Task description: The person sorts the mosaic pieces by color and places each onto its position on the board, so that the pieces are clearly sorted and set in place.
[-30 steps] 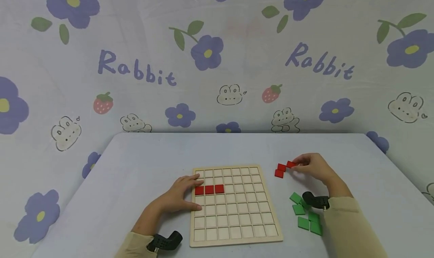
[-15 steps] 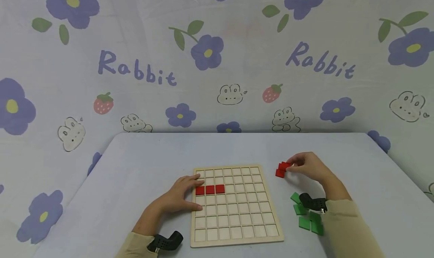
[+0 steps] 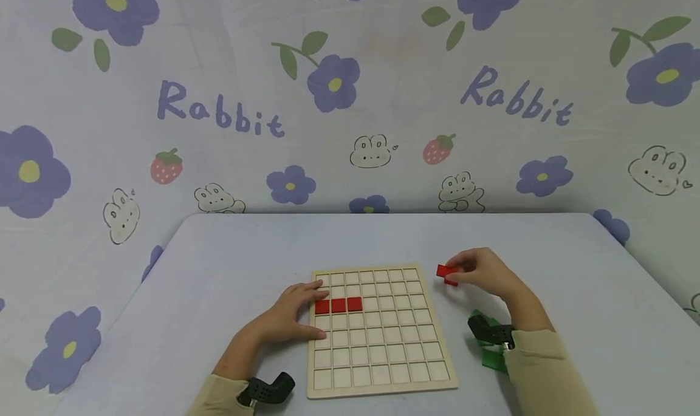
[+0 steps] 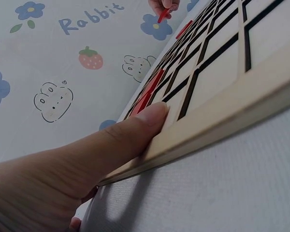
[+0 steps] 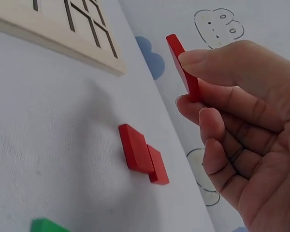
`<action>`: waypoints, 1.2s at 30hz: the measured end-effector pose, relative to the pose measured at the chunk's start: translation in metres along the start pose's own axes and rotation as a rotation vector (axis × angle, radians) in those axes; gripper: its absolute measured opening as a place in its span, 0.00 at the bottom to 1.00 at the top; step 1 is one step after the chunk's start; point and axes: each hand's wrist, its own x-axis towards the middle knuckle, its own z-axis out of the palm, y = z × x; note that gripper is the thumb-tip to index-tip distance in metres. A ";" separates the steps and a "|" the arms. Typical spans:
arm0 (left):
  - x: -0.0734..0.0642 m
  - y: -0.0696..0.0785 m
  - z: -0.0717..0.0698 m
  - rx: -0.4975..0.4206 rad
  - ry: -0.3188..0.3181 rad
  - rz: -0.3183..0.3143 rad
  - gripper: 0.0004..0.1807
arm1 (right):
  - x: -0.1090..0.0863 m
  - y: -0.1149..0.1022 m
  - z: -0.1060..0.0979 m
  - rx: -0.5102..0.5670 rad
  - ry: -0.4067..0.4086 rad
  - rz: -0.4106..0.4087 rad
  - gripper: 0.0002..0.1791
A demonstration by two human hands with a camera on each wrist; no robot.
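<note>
A wooden grid board [image 3: 383, 393] lies on the table, with three red tiles [image 3: 338, 305] side by side in its third row from the back, starting at the left edge. My left hand [image 3: 287, 316] rests on the board's left edge, and its thumb [image 4: 130, 130] lies on the rim in the left wrist view. Right of the board, my right hand [image 3: 483, 272] pinches a red square tile [image 5: 182, 67] between thumb and fingers, above the table. Below it, two more red tiles [image 5: 137, 150] lie touching each other; in the head view they are mostly hidden.
Several green tiles [image 3: 494, 360] lie on the table [image 3: 246, 246] near the right forearm, partly covered by the sleeve and the black wrist camera [image 3: 489, 331]. A cloth [image 3: 410, 118] with rabbits and flowers hangs behind the table.
My right hand has lifted the red tile off the table and carried it left, over the other two loose red tiles, towards the board. My left hand has stayed in place.
</note>
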 end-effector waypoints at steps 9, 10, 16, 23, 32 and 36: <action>0.000 0.000 -0.001 0.008 -0.002 0.022 0.43 | 0.002 -0.012 0.011 0.043 0.004 -0.012 0.14; 0.000 0.000 -0.001 0.010 -0.002 0.025 0.43 | 0.003 -0.013 0.012 0.049 0.001 -0.017 0.14; 0.000 -0.001 -0.001 0.014 -0.004 0.026 0.43 | 0.005 -0.017 0.020 0.075 -0.017 -0.031 0.13; 0.000 0.000 -0.002 0.006 -0.009 0.019 0.43 | 0.008 -0.022 0.029 0.086 -0.037 -0.053 0.13; -0.001 0.000 -0.002 0.006 -0.016 0.018 0.43 | 0.012 -0.031 0.040 0.099 -0.070 -0.073 0.14; 0.000 -0.001 -0.002 0.006 -0.014 0.015 0.43 | 0.013 -0.035 0.042 0.110 -0.096 -0.088 0.14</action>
